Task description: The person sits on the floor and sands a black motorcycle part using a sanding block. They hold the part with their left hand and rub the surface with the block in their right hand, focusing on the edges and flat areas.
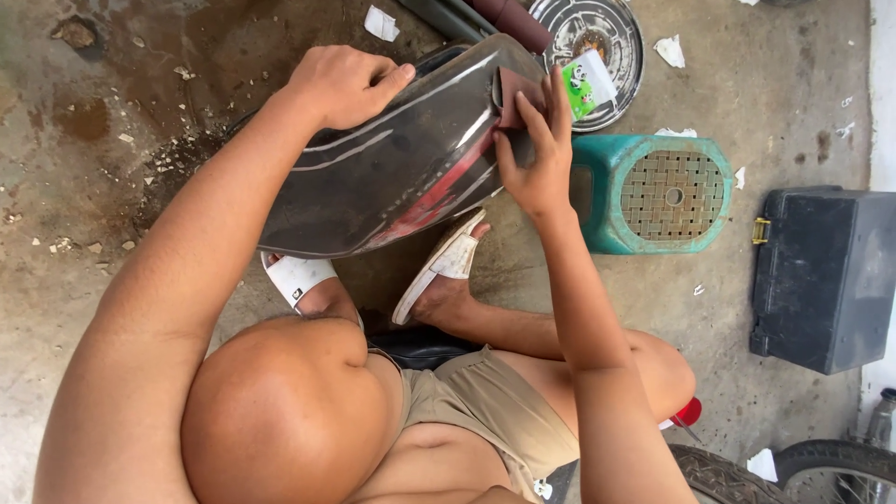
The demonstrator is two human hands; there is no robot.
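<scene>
A: How far along w/ the tank (392, 168)?
B: Part done, I'd judge: red paint bared below the right hand (534, 154), whose fingers press a sandpaper piece (516, 98) flat; most is dark yet.
A: Left hand (347, 84)?
B: Fingers curled on the top edge, steadying.
A: Room?
B: Stained concrete floor (93, 187), green stool (653, 191) right of the fingers, prob. a toolbox (821, 275) beyond.

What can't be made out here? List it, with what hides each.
Head view only:
- Underside and far end of the dark tank: turned away, behind the left hand.
- Sandpaper: mostly under the right hand.
- Wheel: cut by the bottom edge.
- Dark case: cut by the right edge.
</scene>
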